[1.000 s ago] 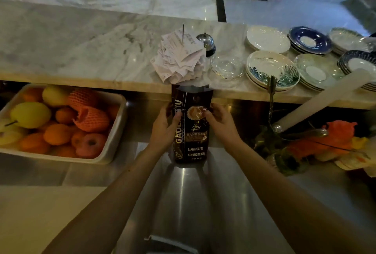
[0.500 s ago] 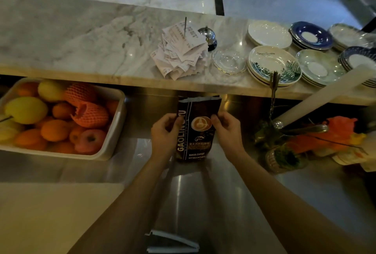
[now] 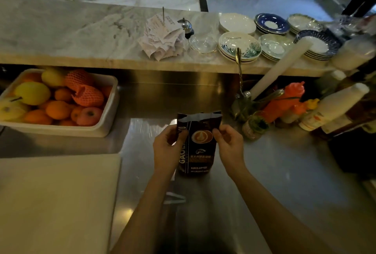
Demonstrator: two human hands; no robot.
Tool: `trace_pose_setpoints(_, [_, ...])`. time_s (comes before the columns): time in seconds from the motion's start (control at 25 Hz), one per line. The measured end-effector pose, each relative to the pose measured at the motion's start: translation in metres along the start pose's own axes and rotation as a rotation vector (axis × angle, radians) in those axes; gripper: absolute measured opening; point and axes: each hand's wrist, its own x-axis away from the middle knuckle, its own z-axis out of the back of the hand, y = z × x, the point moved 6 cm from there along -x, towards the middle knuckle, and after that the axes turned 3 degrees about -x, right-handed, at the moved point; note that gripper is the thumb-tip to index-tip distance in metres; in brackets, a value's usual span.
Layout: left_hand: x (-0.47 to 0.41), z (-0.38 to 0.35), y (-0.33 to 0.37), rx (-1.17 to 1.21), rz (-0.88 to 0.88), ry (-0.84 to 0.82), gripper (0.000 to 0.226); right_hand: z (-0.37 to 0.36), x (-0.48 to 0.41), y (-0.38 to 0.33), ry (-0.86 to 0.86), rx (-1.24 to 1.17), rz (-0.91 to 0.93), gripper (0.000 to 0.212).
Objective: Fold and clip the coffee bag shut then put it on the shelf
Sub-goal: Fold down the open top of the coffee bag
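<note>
Both hands, left hand (image 3: 167, 147) and right hand (image 3: 228, 146), pinched the upright coffee bag (image 3: 197, 143) by its sides, steadying it for folding. The clip (image 3: 174, 198) lay near, within reach

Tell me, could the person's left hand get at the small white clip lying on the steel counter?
Probably yes: the white clip lies uncovered beside the left forearm, but the left hand now holds the dark coffee bag.

fruit tray (image 3: 109, 111) left | receipts (image 3: 162, 37) | saucers (image 3: 240, 47) on marble counter (image 3: 71, 35)
</note>
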Motion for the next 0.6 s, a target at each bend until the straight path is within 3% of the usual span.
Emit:
trace_pose_setpoints(0.24, [0.065, -0.034, 0.009, 0.037, 0.038, 0.091, 0.011, 0.044, 0.04, 0.009, -0.051, -0.047, 0.059, 0.013])
trace_pose_setpoints(0.6, [0.102, -0.068, 0.018, -0.143, -0.03, 0.207, 0.01, 0.055, 0.054, -0.017, -0.16, 0.047, 0.22, 0.015])
